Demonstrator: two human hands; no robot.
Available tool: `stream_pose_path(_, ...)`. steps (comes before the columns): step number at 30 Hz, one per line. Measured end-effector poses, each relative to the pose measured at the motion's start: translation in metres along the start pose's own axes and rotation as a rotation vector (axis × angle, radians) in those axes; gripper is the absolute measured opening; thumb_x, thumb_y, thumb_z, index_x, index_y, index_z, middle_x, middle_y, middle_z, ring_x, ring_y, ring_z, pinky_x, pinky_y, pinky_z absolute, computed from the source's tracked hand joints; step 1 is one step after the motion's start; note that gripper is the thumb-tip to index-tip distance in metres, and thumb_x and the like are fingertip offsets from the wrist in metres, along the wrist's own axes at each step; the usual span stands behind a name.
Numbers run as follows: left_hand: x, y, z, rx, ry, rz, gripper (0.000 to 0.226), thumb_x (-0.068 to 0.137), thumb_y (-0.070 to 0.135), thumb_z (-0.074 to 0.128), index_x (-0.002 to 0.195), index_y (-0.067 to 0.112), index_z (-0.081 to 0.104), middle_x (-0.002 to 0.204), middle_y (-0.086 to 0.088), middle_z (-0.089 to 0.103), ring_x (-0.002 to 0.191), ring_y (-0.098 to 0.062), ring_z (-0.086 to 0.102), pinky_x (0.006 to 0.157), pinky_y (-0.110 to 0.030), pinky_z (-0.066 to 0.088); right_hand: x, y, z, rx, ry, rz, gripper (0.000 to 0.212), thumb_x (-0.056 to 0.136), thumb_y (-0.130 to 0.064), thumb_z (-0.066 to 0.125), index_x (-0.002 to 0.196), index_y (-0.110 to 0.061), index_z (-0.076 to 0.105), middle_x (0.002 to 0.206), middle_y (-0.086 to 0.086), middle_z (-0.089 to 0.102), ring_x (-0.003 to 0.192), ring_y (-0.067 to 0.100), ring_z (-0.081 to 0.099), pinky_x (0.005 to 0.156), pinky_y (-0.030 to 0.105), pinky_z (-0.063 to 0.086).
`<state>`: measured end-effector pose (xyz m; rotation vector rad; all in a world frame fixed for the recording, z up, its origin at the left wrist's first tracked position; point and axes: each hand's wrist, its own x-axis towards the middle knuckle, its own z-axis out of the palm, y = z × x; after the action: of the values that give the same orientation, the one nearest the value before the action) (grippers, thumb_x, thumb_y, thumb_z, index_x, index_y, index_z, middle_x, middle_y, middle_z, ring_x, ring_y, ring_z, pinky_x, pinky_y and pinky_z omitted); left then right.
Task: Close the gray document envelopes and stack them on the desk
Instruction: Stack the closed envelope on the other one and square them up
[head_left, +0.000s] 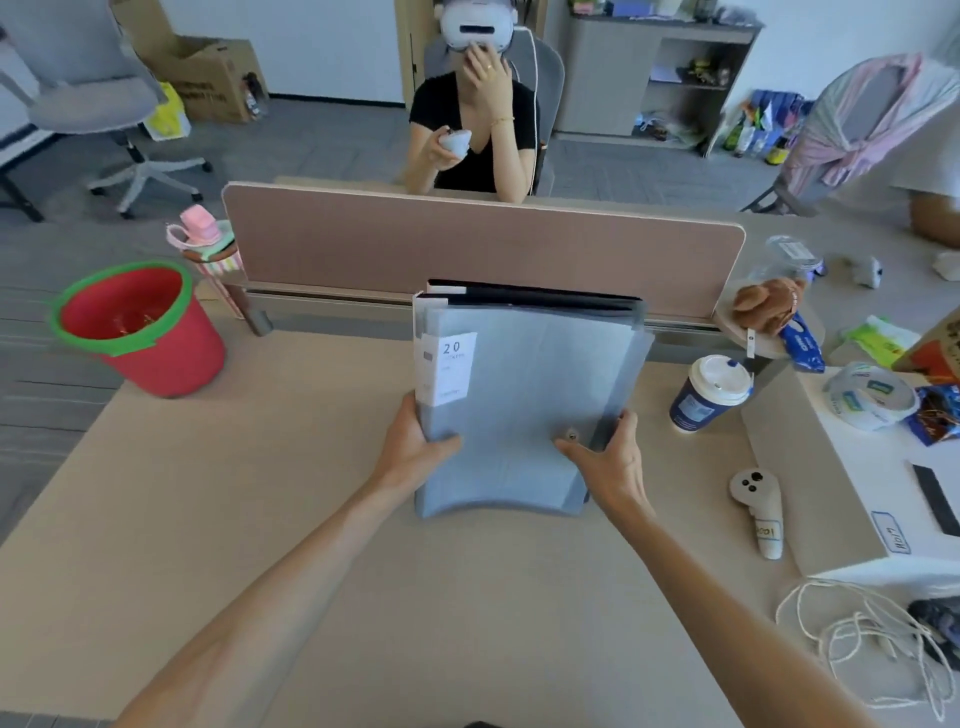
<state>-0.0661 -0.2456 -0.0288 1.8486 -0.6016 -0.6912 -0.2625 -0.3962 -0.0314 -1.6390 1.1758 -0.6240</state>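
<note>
Between the two hands, in the head view, a stack of translucent gray plastic document envelopes (524, 400) stands tilted on the pale beige worktop (260, 519), its lower edge bowed. The left hand (415, 447) clasps the stack's left edge, thumb on the front face. The right hand (608, 457) clasps the right edge, thumb beside a small round metal snap button (571, 434). A white label printed "20" (449, 371) sits just above the left hand. Right of the right hand stand a navy paper coffee cup with a white lid (709, 392) and a white handheld controller (758, 509).
</note>
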Motion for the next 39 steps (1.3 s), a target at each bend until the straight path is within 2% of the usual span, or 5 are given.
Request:
stream_pose_path(8,0.015,-0.032,-0.022,-0.003,-0.229,0.061,0.086,0.054,0.025,0.086,0.128,0.025,0.043,0.124,0.004,0.061,0.115,-0.01,0.059,0.096,-0.035,0.051,-0.018,0.007,0.02,-0.178,0.016,0.013,0.053,0.072,-0.019,0.079,0.101,-0.015,0.035,0.098,0.004,0.05,0.086,0.02,0.055,0.07,0.029,0.042)
stream_pose_path(14,0.03,-0.021,-0.028,-0.03,-0.303,0.18,0.082,0.061,0.011,0.083,0.131,0.021,0.043,0.122,0.007,0.062,0.112,-0.003,0.06,0.09,-0.017,0.05,-0.016,0.008,0.02,-0.003,-0.006,0.046,0.066,0.068,-0.025,0.079,0.115,-0.023,0.033,0.113,-0.001,0.053,0.105,0.011,0.055,0.081,0.027,0.049)
stream_pose_path(24,0.033,-0.044,-0.017,0.151,-0.227,0.057,0.066,0.062,0.033,0.077,0.12,0.035,0.045,0.114,0.017,0.06,0.105,-0.001,0.058,0.085,-0.027,0.048,-0.013,0.033,0.054,-0.219,0.185,0.089,0.041,0.081,-0.017,0.068,0.104,-0.014,0.033,0.104,0.004,0.049,0.101,0.029,0.053,0.075,0.035,0.042)
stream_pose_path(32,0.042,-0.031,0.02,0.212,-0.171,-0.165,0.051,0.066,0.028,0.076,0.106,0.026,0.044,0.096,0.008,0.063,0.085,-0.018,0.063,0.079,-0.033,0.052,-0.004,0.067,0.023,-0.371,-0.059,0.085,0.087,0.088,-0.016,0.06,0.15,-0.006,0.001,0.157,0.008,0.019,0.144,0.024,0.021,0.116,0.033,0.022)
stream_pose_path(39,0.028,-0.044,0.086,0.195,-0.203,-0.403,0.05,0.069,0.027,0.075,0.11,0.014,0.049,0.097,-0.004,0.067,0.084,-0.024,0.066,0.077,-0.033,0.053,0.012,0.108,-0.026,-0.395,-0.146,0.266,0.055,0.08,-0.018,0.067,0.127,-0.008,0.04,0.113,0.014,0.057,0.099,0.03,0.056,0.085,0.039,0.048)
